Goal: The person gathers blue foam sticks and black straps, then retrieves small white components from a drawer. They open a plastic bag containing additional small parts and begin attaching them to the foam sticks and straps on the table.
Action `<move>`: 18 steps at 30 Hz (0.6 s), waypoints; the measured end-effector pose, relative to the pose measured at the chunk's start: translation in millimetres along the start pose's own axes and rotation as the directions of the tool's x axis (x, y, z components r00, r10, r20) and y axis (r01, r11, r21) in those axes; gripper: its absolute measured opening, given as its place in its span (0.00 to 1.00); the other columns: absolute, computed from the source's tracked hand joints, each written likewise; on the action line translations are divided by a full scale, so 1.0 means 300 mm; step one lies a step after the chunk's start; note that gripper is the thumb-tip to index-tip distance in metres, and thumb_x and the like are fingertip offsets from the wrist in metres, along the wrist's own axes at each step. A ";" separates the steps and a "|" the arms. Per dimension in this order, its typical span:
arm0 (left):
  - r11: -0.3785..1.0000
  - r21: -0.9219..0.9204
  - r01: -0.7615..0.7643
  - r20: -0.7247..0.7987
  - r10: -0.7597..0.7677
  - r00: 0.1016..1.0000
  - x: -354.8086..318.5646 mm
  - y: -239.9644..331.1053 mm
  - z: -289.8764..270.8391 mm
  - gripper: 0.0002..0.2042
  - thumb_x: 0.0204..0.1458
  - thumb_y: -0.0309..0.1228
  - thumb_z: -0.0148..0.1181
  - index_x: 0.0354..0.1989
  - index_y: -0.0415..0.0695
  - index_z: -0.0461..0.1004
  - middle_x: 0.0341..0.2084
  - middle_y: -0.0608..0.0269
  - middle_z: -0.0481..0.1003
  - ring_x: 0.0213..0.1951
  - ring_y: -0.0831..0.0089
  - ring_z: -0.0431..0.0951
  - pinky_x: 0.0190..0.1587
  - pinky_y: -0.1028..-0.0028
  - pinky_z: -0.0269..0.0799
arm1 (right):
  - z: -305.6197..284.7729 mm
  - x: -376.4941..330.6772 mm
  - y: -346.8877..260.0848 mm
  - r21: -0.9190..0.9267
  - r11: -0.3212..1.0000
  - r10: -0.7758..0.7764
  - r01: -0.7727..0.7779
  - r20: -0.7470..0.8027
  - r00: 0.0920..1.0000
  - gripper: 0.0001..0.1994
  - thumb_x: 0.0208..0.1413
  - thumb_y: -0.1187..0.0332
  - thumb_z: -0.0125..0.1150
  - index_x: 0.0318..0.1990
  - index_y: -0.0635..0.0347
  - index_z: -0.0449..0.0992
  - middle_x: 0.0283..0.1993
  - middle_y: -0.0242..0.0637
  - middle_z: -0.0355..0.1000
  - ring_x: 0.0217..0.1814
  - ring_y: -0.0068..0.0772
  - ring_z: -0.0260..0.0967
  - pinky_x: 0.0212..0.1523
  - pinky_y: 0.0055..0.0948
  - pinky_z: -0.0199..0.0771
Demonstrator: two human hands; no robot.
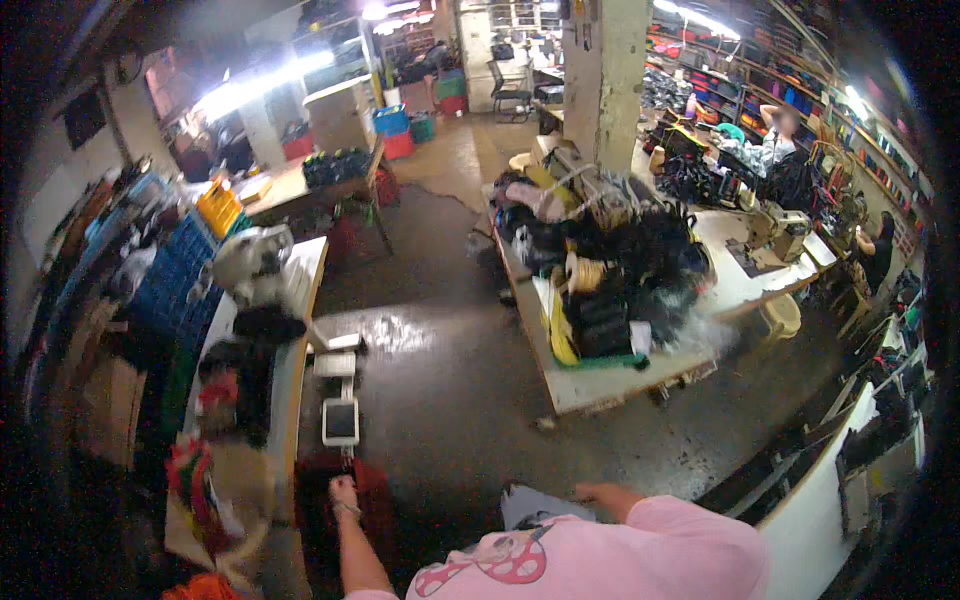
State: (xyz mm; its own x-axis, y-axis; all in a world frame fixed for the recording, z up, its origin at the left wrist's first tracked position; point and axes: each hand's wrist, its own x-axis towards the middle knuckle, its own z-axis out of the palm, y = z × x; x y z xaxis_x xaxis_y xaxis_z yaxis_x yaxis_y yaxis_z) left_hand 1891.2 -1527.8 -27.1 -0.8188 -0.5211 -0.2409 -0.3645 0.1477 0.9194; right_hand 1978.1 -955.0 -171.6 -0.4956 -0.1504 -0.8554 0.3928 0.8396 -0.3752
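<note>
My left hand reaches down beside the edge of the left table, over a dark red thing whose shape is lost in shadow. Its fingers look curled; whatever is in them is too small to make out. Just beyond that hand is a white-framed device with a dark panel, low beside the table. My right hand is at waist height by a grey cloth. Blur hides how its fingers are held.
The left table bears dark cloth, a red piece and a grey bundle. Blue crates stand behind it. Ahead, a white table is heaped with bags and straps. A sewing machine and seated people are at right; a pillar rises behind.
</note>
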 end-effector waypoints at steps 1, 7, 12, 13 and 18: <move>0.994 -0.104 0.040 -0.032 -0.043 0.999 0.064 0.058 0.095 0.10 0.48 0.34 0.52 0.27 0.39 0.72 0.24 0.58 0.73 0.26 0.68 0.73 0.31 0.66 0.69 | -0.071 0.073 -0.221 -0.064 0.957 -0.282 0.284 0.042 0.959 0.29 0.55 0.47 0.48 0.55 0.63 0.63 0.52 0.46 0.66 0.53 0.39 0.64 0.51 0.39 0.63; 0.647 0.587 -0.486 0.792 -0.336 0.510 0.239 0.051 0.570 0.19 0.45 0.43 0.54 0.40 0.42 0.75 0.38 0.48 0.75 0.42 0.58 0.75 0.44 0.63 0.68 | -0.518 0.130 -1.422 -0.061 0.552 -0.826 0.831 0.094 0.556 0.24 0.58 0.53 0.46 0.55 0.60 0.64 0.52 0.46 0.67 0.50 0.36 0.66 0.47 0.34 0.67; 0.570 0.669 -0.477 0.733 -0.399 0.551 0.916 0.060 0.753 0.21 0.46 0.46 0.53 0.43 0.45 0.74 0.41 0.48 0.74 0.45 0.57 0.73 0.48 0.65 0.67 | -0.964 0.402 -1.674 0.632 0.479 -0.847 0.609 0.152 0.509 0.23 0.58 0.52 0.49 0.56 0.56 0.65 0.50 0.35 0.67 0.49 0.28 0.65 0.45 0.28 0.67; 0.525 0.673 -0.521 0.736 -0.408 0.540 1.089 0.127 0.793 0.21 0.46 0.46 0.53 0.44 0.46 0.74 0.42 0.49 0.74 0.46 0.57 0.73 0.48 0.65 0.67 | -1.063 0.505 -1.633 0.610 0.557 -0.760 0.564 0.099 0.643 0.24 0.58 0.52 0.48 0.55 0.58 0.65 0.49 0.35 0.67 0.48 0.27 0.63 0.44 0.26 0.67; 0.507 0.606 -0.612 0.766 -0.165 0.622 1.730 0.611 1.002 0.22 0.48 0.47 0.51 0.42 0.42 0.74 0.40 0.50 0.75 0.44 0.55 0.74 0.47 0.64 0.68 | -1.396 0.945 -1.352 -0.105 0.985 -0.163 0.136 -0.309 0.937 0.19 0.46 0.54 0.52 0.37 0.60 0.77 0.32 0.47 0.74 0.34 0.41 0.72 0.32 0.40 0.69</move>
State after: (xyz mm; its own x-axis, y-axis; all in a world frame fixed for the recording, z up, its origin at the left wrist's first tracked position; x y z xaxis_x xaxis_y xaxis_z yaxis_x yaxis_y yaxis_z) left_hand 1266.1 -1518.5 -77.1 -0.7884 0.2954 -0.5395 0.0474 0.9037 0.4256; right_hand 1353.7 -1119.6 -112.3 -0.7679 -0.1160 -0.6299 0.2378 0.8616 -0.4484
